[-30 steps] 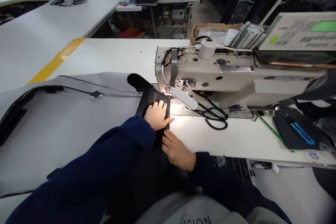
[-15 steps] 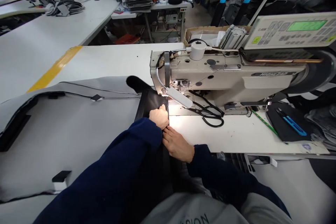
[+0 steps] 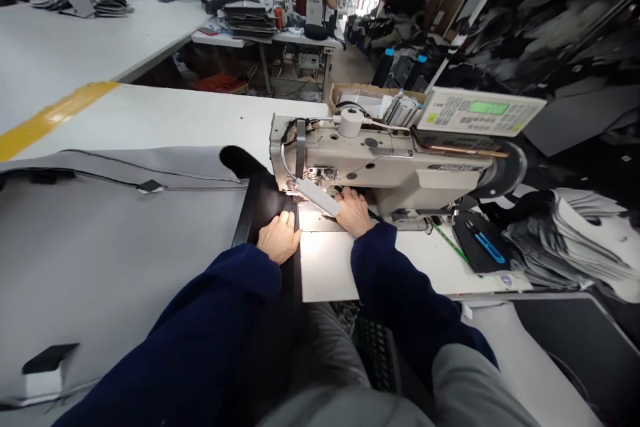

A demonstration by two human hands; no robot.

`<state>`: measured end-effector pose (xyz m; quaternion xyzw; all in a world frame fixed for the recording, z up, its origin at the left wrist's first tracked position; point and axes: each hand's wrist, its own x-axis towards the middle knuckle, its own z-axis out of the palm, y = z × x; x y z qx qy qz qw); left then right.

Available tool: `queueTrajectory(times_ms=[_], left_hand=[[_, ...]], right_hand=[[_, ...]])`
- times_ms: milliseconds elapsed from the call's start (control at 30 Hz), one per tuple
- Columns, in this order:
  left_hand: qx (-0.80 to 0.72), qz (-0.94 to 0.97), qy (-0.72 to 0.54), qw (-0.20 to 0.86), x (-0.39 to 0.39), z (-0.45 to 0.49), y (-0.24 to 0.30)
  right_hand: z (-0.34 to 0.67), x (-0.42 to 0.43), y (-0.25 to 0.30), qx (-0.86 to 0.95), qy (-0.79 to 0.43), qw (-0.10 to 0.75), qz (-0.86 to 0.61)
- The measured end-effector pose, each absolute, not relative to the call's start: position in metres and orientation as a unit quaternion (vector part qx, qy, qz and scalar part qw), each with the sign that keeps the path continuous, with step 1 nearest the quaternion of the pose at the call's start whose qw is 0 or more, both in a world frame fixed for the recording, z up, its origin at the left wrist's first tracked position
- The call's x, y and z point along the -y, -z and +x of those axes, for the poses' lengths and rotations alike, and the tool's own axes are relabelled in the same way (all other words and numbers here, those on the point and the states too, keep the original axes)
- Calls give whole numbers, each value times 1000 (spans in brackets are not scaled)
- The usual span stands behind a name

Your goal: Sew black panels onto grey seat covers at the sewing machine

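Observation:
My left hand (image 3: 278,238), fingers curled together, grips the edge of a black strip of material (image 3: 260,203) just in front of the sewing machine's needle area. The strip joins a large grey fabric panel (image 3: 165,240) spread to the left. My right hand (image 3: 353,212) is under the arm of the sewing machine (image 3: 385,170), its fingers bent over the black scissors (image 3: 374,215), which are mostly hidden beneath it. A white lamp (image 3: 317,196) partly covers the fingertips and lights the strip's edge.
Right of the machine lie a blue utility knife (image 3: 486,243) on a dark pad, a green pencil (image 3: 450,243) and a stack of grey cut pieces (image 3: 565,240). A control panel (image 3: 483,111) tops the machine. Behind it stands a cardboard box (image 3: 340,93).
My right hand has left the black strip and moved right and forward onto the scissors. My left hand stays on the strip, slightly nearer to me. The camera view has shifted.

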<state>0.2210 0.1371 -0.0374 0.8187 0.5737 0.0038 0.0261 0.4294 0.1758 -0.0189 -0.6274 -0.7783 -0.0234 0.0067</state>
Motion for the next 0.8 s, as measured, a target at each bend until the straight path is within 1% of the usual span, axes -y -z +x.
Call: queueTrajectory(times_ms=[67,133,167,233,300,333,367,400,500,567,667,800], left_hand=[[-570,820,-12,56,-133,217,29],[-550,824,-44,127,-126,211,22],[-538,820,-66,186,-122,208,19],[-519,769,-105,358,-113,206,15],[-513,645,-128,551,-107,209,15],[-511,569,-134,631,-104,211,15],[-504,501,-140,690,-103,214,15],[-498,450,-154,725,-103,216,16],[-480,389,-228,752,-107,217,20],[-481,374,-273,744,-111,213,22],[-501,346,-308,731,-115,205,25],[-512,335,-299,733,-117,202,25]], right_hand=[[431,-189,15,780,30,-39,-623],[431,-188,11,785,35,-47,-616],[432,-183,10,786,40,-51,-615],[432,-165,8,791,43,-50,-608],[429,-141,8,813,25,-9,-582],[425,-128,9,832,4,33,-554],[420,-116,12,852,-26,90,-514],[413,-105,15,868,-60,156,-468],[388,-80,27,861,-157,336,-350],[374,-70,34,828,-209,408,-323],[360,-61,43,777,-265,456,-342],[353,-54,46,729,-301,474,-391]])
